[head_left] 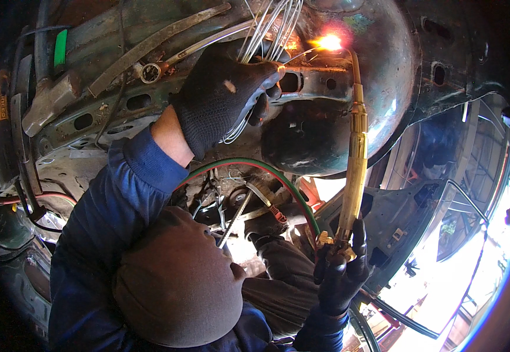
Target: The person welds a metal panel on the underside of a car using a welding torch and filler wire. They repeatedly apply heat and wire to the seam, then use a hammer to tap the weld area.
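My left hand (pixel 222 88), in a black work glove, is closed around a looped bundle of thin metal wire (pixel 272 26). One wire end reaches from its fingertips to the bright flame (pixel 330 42). A brass gas torch (pixel 356 158) stands nearly upright in my right hand (pixel 343 276), also gloved in black, which grips it low by the valves. From its bent tip, the flame plays on the seam between a rounded dark metal panel (pixel 387 76) and the perforated metal beam (pixel 319 82). Glare hides the heated spot itself.
A hammer (pixel 52 102) and a yellow-and-black power tool (pixel 0 111) lie at the left, near a long metal strip (pixel 161 44). A joined red and green hose (pixel 272 165) arcs between my arms. Rounded brown cloth (pixel 178 281) covers the lower middle. A loose panel (pixel 395 223) stands right.
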A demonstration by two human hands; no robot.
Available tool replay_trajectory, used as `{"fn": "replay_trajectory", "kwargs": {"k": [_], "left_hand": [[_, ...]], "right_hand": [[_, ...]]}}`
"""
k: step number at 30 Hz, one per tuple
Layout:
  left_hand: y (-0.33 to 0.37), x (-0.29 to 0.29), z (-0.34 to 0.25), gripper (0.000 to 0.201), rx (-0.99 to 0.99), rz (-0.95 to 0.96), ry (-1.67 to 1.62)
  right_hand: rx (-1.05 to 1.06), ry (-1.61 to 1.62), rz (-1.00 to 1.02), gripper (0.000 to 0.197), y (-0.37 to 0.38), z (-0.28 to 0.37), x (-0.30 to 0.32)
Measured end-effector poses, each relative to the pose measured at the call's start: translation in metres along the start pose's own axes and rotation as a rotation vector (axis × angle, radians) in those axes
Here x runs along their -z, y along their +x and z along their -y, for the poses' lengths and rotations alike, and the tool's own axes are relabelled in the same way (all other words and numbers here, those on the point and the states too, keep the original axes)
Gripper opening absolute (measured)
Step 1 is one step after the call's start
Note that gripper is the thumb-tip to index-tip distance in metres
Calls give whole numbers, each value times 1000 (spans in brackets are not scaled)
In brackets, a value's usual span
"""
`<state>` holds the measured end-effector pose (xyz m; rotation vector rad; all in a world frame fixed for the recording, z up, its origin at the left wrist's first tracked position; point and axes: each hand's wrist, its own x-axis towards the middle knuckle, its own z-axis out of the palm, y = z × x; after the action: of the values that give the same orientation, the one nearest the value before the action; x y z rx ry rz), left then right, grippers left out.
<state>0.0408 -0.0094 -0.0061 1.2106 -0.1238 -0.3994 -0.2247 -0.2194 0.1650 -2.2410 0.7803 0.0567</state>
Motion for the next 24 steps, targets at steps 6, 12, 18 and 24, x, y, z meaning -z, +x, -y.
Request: {"fn": "replay_trajectory", "kwargs": {"k": [6, 12, 18, 24], "left_hand": [[0, -3, 3, 39, 6, -31, -46], [1, -4, 4, 36, -23, -26, -84], [1, -4, 1, 36, 53, -31, -100], [4, 2, 10, 36, -24, 50, -4]], "right_hand": [[-62, 15, 14, 87, -1, 9, 0], [-23, 23, 0, 86, 1, 6, -2], [-26, 20, 11, 87, 2, 7, -3], [4, -54, -2, 87, 1, 3, -1]]}}
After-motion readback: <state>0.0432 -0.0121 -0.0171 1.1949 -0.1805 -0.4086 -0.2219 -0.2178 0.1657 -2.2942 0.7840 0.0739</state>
